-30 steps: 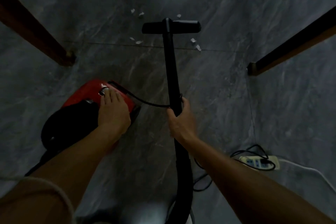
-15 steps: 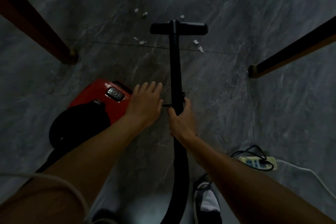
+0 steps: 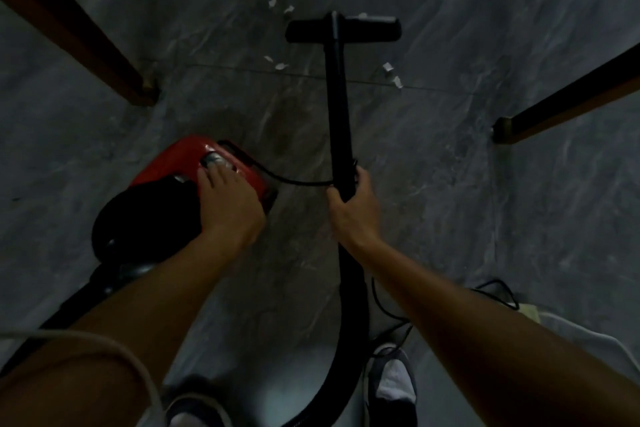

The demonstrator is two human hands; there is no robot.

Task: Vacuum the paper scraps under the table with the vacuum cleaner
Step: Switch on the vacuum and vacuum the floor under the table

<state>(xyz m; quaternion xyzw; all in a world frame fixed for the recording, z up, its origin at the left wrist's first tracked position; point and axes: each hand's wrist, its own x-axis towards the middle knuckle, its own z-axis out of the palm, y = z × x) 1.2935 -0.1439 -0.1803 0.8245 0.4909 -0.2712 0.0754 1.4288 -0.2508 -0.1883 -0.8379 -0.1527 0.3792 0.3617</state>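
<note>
A red and black vacuum cleaner body (image 3: 166, 166) sits on the dark grey floor at lower left. My left hand (image 3: 227, 201) lies flat on its top, fingertips at the silver button (image 3: 212, 159). My right hand (image 3: 353, 204) is closed around the black wand (image 3: 337, 107), which runs forward to the black floor nozzle (image 3: 343, 29). Several white paper scraps lie around the nozzle: two to its upper left (image 3: 280, 7), two to its lower left (image 3: 277, 63), two to its right (image 3: 392, 74). The black hose (image 3: 349, 322) curves down from my right hand.
Two brown table legs slant in, one at left (image 3: 104, 55) and one at right (image 3: 554, 107). A black power cord (image 3: 388, 308) and a white power strip (image 3: 530, 312) lie at lower right. My shoes (image 3: 394, 381) show at the bottom.
My left hand, which half a second ago hovered open near the wand, has come back onto the top of the red body. The nozzle sits slightly further forward among the scraps.
</note>
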